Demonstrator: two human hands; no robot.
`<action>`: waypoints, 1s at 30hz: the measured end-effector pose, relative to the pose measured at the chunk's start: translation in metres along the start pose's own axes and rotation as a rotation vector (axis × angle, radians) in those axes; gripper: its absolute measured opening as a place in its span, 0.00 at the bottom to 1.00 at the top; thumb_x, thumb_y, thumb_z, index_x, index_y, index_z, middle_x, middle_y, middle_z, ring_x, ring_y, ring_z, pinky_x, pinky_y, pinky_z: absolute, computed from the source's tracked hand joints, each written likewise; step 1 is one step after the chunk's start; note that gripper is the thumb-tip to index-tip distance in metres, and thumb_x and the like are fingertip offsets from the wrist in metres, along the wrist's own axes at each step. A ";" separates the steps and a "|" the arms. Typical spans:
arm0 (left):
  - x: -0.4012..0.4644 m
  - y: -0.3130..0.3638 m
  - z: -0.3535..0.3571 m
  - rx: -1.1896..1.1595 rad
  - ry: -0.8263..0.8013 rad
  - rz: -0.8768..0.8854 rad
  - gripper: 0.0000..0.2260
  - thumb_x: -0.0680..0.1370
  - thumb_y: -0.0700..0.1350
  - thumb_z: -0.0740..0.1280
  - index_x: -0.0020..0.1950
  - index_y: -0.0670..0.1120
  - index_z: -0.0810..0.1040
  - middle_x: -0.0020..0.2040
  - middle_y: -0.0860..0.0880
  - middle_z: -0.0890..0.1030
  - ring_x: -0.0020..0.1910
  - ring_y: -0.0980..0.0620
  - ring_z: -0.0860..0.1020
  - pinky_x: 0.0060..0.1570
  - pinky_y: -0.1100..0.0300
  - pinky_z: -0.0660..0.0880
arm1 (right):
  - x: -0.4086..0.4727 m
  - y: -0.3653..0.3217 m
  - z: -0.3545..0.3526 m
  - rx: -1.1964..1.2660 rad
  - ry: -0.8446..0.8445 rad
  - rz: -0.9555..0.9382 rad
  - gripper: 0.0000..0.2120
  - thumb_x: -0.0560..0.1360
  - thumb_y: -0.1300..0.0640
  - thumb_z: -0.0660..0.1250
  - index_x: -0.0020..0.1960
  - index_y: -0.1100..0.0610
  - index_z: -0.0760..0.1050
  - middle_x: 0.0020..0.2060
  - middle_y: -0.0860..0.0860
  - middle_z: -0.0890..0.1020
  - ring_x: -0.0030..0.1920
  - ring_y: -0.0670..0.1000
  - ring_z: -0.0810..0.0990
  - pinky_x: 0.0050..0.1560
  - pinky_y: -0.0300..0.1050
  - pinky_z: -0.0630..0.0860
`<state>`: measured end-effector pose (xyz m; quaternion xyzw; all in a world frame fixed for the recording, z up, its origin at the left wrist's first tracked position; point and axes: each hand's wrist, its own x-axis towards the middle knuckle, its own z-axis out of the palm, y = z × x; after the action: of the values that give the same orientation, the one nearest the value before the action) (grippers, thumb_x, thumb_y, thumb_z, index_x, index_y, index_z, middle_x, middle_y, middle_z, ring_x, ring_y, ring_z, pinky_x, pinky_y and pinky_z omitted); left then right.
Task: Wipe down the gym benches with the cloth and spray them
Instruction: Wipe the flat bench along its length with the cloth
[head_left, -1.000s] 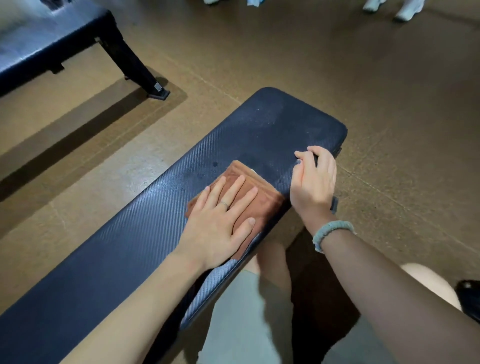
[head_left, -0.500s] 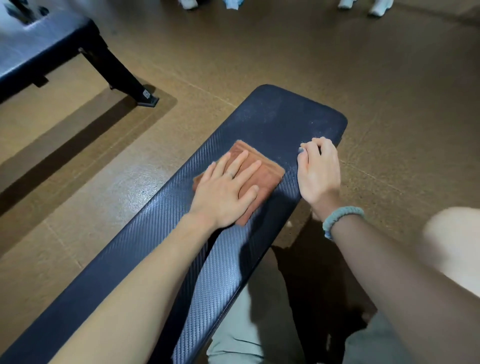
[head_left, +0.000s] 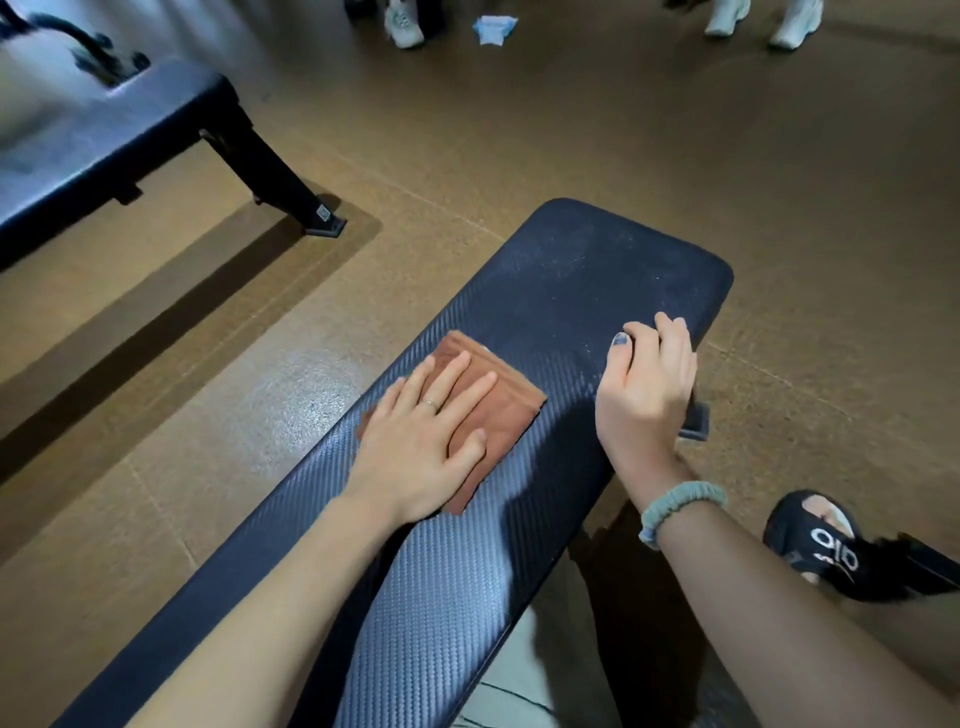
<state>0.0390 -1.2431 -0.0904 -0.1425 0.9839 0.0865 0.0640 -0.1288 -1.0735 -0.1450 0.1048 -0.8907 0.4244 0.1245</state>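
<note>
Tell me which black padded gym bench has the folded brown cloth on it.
The near black carbon-weave bench, under both hands; the folded brown cloth lies on it. The far-left bench carries none.

The left hand covers the folded rust-brown cloth's near half; the second black padded bench at ten o'clock is blurred and cropped.

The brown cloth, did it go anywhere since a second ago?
Yes. The left hand, pressed flat on the folded brown cloth, slid it across the dark textured gym bench pad from the edge nearest the person toward the far edge, and slightly along toward the bench's rounded end. Unchanged: the right hand grips the near edge of the pad, and the left hand never let go.
</note>
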 end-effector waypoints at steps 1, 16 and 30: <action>0.023 -0.003 -0.003 0.001 0.011 -0.026 0.30 0.79 0.64 0.46 0.82 0.64 0.56 0.84 0.58 0.52 0.84 0.47 0.51 0.80 0.46 0.51 | 0.000 0.002 0.000 -0.008 0.000 -0.013 0.18 0.84 0.54 0.55 0.61 0.62 0.79 0.70 0.63 0.75 0.76 0.65 0.66 0.73 0.68 0.63; -0.018 -0.024 0.000 0.008 0.013 -0.113 0.28 0.81 0.62 0.52 0.82 0.62 0.59 0.84 0.54 0.57 0.80 0.38 0.59 0.77 0.40 0.58 | 0.002 -0.003 -0.004 -0.179 -0.051 -0.022 0.17 0.84 0.54 0.54 0.66 0.60 0.74 0.74 0.59 0.70 0.79 0.61 0.61 0.77 0.63 0.60; 0.053 0.017 -0.001 0.065 0.021 -0.035 0.30 0.82 0.65 0.45 0.84 0.60 0.51 0.85 0.51 0.48 0.83 0.37 0.50 0.80 0.41 0.49 | 0.004 -0.005 -0.008 -0.067 -0.084 0.059 0.19 0.84 0.56 0.53 0.67 0.59 0.77 0.76 0.58 0.69 0.80 0.56 0.58 0.80 0.59 0.55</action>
<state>-0.0165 -1.2413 -0.0943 -0.1583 0.9842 0.0516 0.0596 -0.1298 -1.0704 -0.1356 0.0919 -0.9115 0.3933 0.0778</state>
